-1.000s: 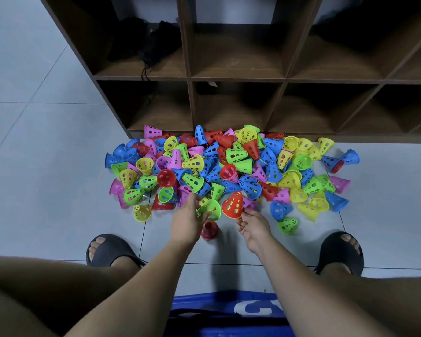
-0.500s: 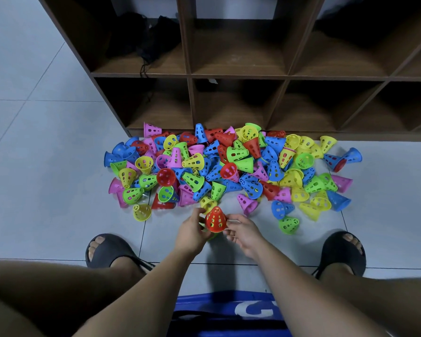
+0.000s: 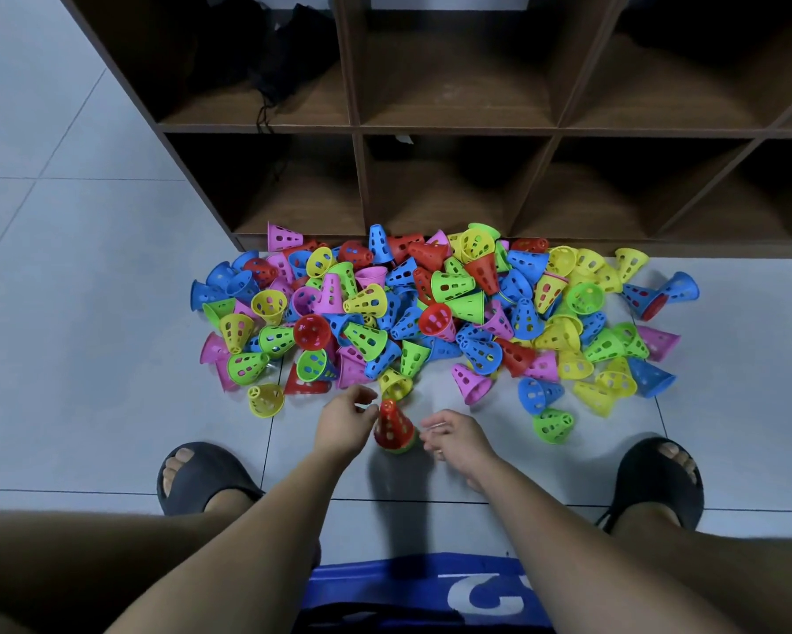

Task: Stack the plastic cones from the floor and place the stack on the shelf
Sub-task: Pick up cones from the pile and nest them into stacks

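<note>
stack (image 3: 392, 427): red cone over green, upright on floor (image 3: 87, 359) | left grip (image 3: 346, 423): loosely curled, holding nothing, just beside stack | right grip (image 3: 453, 434): relaxed, released, apart | pile (image 3: 435, 320): against shelf (image 3: 362, 176)

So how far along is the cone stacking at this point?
Barely begun. Done: a short stack stands upright on the floor, a red cone over a green rim. In hand: both hands flank it; the right hand holds nothing, and whether the left hand fingers touch it is unclear. Left: the big pile of loose cones by the shelf, whose visible compartments hold no stack.
</note>
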